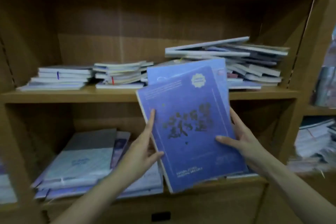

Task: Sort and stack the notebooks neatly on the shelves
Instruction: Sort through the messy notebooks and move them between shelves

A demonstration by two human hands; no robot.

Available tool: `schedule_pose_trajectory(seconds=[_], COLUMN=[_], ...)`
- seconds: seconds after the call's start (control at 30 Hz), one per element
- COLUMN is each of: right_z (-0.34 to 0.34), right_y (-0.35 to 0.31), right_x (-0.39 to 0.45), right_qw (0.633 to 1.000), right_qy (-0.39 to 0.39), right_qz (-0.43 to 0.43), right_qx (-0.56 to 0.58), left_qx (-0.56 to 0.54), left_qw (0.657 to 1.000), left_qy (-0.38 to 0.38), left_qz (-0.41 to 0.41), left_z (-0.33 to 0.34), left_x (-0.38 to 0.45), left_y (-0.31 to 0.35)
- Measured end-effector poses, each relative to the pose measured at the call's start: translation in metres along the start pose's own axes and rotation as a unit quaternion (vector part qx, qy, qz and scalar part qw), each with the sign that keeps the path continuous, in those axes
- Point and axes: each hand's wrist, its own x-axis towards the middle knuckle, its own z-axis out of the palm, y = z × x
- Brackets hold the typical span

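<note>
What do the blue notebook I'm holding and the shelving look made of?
Blue notebook: paper pages inside a smooth, probably coated card cover; pale page edges show along its left side. Shelving: brown wood-look board, probably laminate, with a matte, even surface; blur hides any grain.

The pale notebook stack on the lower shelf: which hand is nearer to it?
Left. The left hand holds the blue notebooks' left edge, just right of the pale stack. The right hand holds their right edge, farther away.

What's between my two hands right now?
Head view: blue notebooks, gripped between left hand and right hand.
</note>
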Motion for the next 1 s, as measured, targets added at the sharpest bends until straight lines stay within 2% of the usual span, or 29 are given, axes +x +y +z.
schedule_pose_trajectory(seconds=[0.1, 0.2, 0.33, 0.5, 0.6, 0.7, 0.77, 0.93, 1.0], right_z=[0.005, 0.018, 0.036, 0.058, 0.071, 0.087, 0.094, 0.107, 0.113], right_y=[0.05, 0.091, 0.127, 0.151, 0.16, 0.178, 0.189, 0.182, 0.181], right_x=[-0.024, -0.037, -0.029, 0.013, 0.031, 0.031, 0.032, 0.054, 0.073], right_qw=[0.998, 0.993, 0.985, 0.953, 0.941, 0.942, 0.946, 0.963, 0.966], right_qy=[-0.024, -0.016, -0.003, 0.084, 0.087, 0.085, 0.101, 0.099, 0.104], right_qz=[0.055, 0.092, 0.161, 0.289, 0.323, 0.32, 0.305, 0.249, 0.237], right_qx=[-0.033, -0.077, -0.062, 0.022, 0.055, 0.058, 0.035, -0.017, -0.03], left_qx=[-0.066, -0.152, -0.119, -0.047, 0.021, 0.153, 0.217, 0.268, 0.306], left_qw=[0.995, 0.976, 0.96, 0.955, 0.956, 0.936, 0.915, 0.919, 0.91], left_qy=[-0.028, -0.056, -0.076, -0.026, -0.065, -0.212, -0.258, -0.227, -0.215], left_qz=[-0.076, -0.144, -0.242, -0.291, -0.286, -0.237, -0.223, -0.178, -0.178], left_z=[0.035, 0.055, 0.048, 0.019, 0.01, 0.01, 0.009, 0.008, 0.012], left_x=[-0.054, -0.091, -0.095, -0.056, -0.05, -0.063, -0.069, -0.064, -0.059], left_y=[-0.042, -0.085, -0.115, -0.125, -0.129, -0.13, -0.139, -0.155, -0.158])
